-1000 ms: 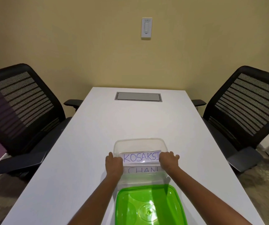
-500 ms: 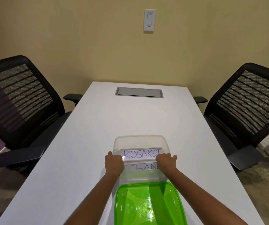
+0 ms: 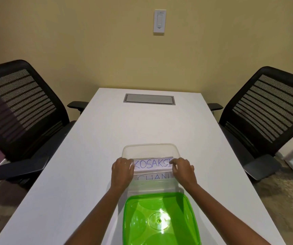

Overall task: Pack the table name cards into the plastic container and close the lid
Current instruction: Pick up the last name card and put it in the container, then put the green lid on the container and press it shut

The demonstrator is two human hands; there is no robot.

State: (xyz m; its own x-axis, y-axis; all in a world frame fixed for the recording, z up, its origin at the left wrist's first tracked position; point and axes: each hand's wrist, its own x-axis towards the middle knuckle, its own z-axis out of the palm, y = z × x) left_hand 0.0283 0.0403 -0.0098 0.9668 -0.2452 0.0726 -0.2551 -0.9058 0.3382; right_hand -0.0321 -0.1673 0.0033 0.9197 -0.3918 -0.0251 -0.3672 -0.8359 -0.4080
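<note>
On the long white bench (image 3: 92, 156), a clear rectangular plastic container (image 3: 150, 147) stands open, with its translucent green lid (image 3: 161, 220) lying just in front of it. The left hand (image 3: 121, 171) and right hand (image 3: 183, 169) each pinch an end of a white paper name card lettered "KOSAKSI" (image 3: 151, 163) with closed fingers, holding it over the container. A second white card lettered "CHAN" (image 3: 153, 177) lies inside, nearer the lid.

Left hand (image 3: 121, 171) and right hand (image 3: 183, 171) cover both ends of the KOSAKSI card (image 3: 152, 164), so its first letter is half hidden. The CHAN card (image 3: 153, 177) underneath reads blurry through the container wall (image 3: 151, 187). The green lid (image 3: 161, 221) runs off the bottom edge.
</note>
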